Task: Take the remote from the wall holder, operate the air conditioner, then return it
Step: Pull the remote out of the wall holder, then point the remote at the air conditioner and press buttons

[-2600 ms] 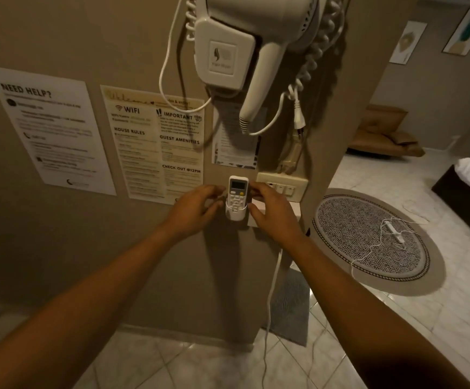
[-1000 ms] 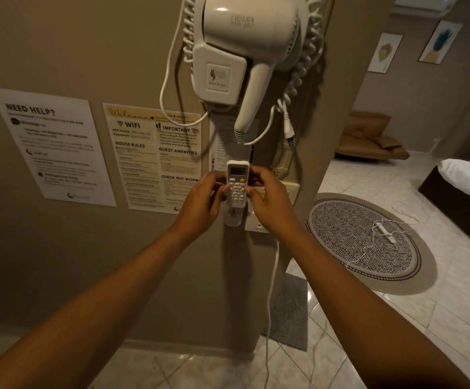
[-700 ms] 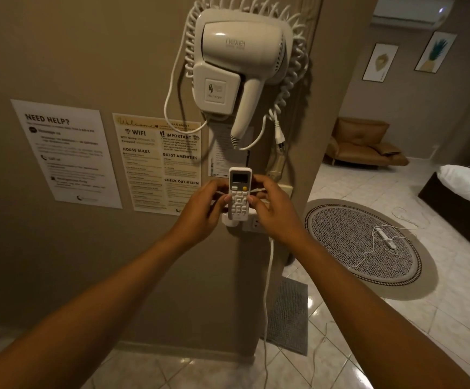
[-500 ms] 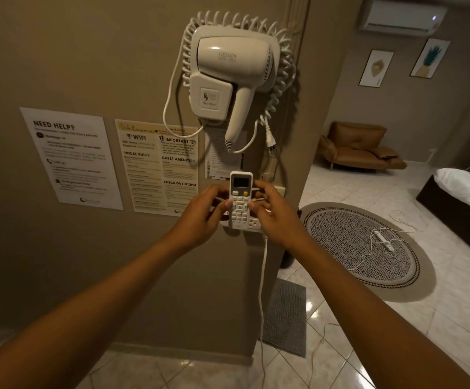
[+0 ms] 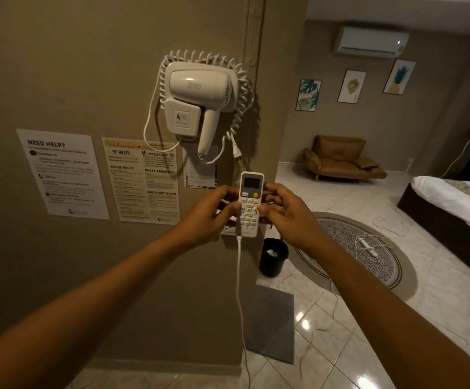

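Observation:
A white remote point(image 5: 251, 202) with a small grey screen and a yellow button stands upright in front of the wall's corner. My left hand point(image 5: 210, 216) grips its left edge and my right hand point(image 5: 285, 213) grips its right edge, thumbs on the buttons. The wall holder is hidden behind the remote and my hands. A white air conditioner point(image 5: 370, 40) hangs high on the far wall, with a small light lit at its right end.
A white hair dryer point(image 5: 197, 105) with a coiled cord hangs on the wall above the remote. Printed notices point(image 5: 62, 174) are left of it. A white cable point(image 5: 239, 290) hangs below. A black bin point(image 5: 273, 256), round rug point(image 5: 368, 248), brown armchair point(image 5: 340, 158) and bed point(image 5: 458, 203) lie to the right.
Both hands lifted the remote up out of the wall holder and hold it away from the wall. My view rose and turned right, bringing the air conditioner into sight.

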